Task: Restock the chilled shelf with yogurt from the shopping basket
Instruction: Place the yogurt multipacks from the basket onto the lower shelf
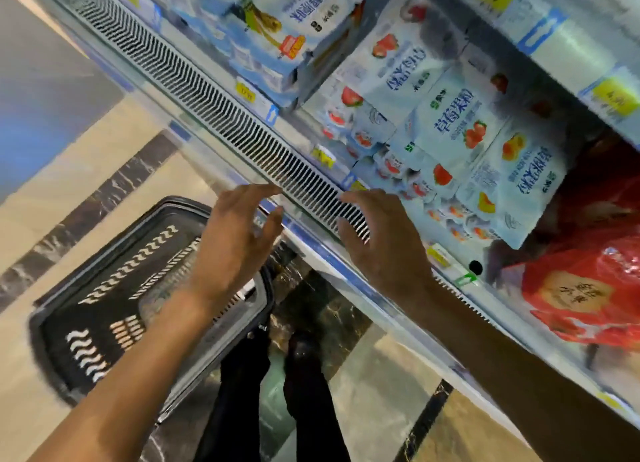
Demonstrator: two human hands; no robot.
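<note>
White and blue yogurt multipacks (pixel 460 129) with strawberry and peach pictures fill the chilled shelf (pixel 311 219) at the upper right. A black shopping basket (pixel 69 309) stands on the floor at the lower left, and I see no yogurt inside it. My left hand (pixel 235 243) hovers over the basket's right end, fingers spread and holding nothing. My right hand (pixel 384 240) is in front of the cabinet's vent grille, just left of the yogurt packs, with relaxed fingers and nothing in it.
A slatted vent grille (pixel 214 111) runs along the cabinet's front edge. Red bagged goods (pixel 585 288) lie to the right of the yogurt. Yellow price tags (pixel 245 93) line the shelf rails. My legs and shoes (pixel 304 354) stand on the tiled floor by the basket.
</note>
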